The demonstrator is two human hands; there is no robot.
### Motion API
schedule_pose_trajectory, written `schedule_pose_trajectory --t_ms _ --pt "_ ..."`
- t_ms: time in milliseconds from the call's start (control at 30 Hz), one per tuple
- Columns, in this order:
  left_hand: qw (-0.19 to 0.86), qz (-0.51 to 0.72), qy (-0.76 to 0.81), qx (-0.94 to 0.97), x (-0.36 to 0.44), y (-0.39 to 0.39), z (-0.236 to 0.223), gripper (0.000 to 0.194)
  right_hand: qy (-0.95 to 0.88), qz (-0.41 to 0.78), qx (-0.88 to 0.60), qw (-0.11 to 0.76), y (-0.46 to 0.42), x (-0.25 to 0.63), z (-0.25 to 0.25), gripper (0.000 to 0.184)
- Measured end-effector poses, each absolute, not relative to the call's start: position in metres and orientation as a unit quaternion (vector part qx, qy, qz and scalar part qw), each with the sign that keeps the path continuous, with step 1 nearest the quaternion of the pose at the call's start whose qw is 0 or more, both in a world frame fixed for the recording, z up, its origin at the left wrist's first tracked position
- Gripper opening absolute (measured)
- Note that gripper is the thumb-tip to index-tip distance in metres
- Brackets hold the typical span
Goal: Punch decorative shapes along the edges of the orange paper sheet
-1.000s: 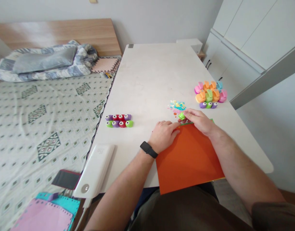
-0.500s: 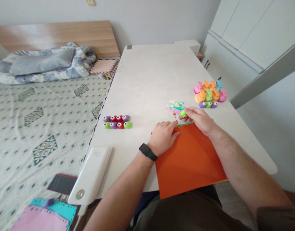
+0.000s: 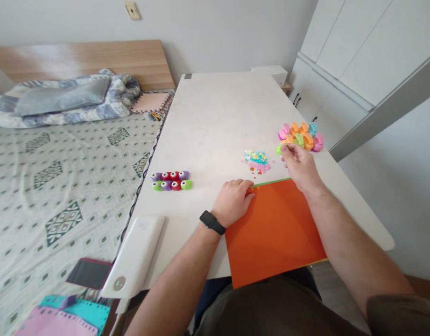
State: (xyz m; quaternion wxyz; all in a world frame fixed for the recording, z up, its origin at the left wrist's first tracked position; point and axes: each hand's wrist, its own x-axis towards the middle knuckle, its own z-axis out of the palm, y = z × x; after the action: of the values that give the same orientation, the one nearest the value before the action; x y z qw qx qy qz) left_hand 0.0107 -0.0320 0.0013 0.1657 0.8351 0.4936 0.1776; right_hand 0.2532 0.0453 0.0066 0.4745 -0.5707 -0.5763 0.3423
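My left hand (image 3: 233, 201), with a black watch on its wrist, lies over the top-left corner of a stack of coloured paper (image 3: 276, 228). Its fingers rest flat and its thumb lies on the orange top sheet. A green sheet shows as a thin strip along the far edge. My right hand (image 3: 299, 167) pinches a small green craft punch (image 3: 279, 150), mostly hidden by the fingers, above the table beyond the paper. Just left of it lies a pile of confetti (image 3: 256, 160) in blue, pink and yellow, with a few orange bits near the paper.
Several craft punches (image 3: 307, 139) with pastel levers stand behind my right hand. Two rows of small purple, red and green punches (image 3: 171, 180) sit left on the white table (image 3: 215, 121). A white power bank (image 3: 136, 254) lies at the near-left edge, beside a bed (image 3: 95, 172).
My right hand has moved right and away from the paper's far edge, carrying the green craft punch toward the other punches. My left hand stays on the paper, shifted slightly left.
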Motion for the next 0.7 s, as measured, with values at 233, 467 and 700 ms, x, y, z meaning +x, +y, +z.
schedule_pose_trajectory --t_ms 233,467,700 --pt "0.163 0.175 0.49 0.838 0.01 -0.032 0.003 0.022 -0.568 0.128 -0.648 0.491 0.063 0.317 0.018 0.046" --pt "0.156 0.175 0.487 0.841 0.009 -0.032 0.002 0.023 -0.535 0.034 -0.774 0.336 0.071 0.379 -0.001 0.041" --pt "0.151 0.17 0.489 0.842 0.009 -0.033 0.003 0.023 -0.595 0.034 -0.765 0.246 0.075 0.387 -0.029 0.036"
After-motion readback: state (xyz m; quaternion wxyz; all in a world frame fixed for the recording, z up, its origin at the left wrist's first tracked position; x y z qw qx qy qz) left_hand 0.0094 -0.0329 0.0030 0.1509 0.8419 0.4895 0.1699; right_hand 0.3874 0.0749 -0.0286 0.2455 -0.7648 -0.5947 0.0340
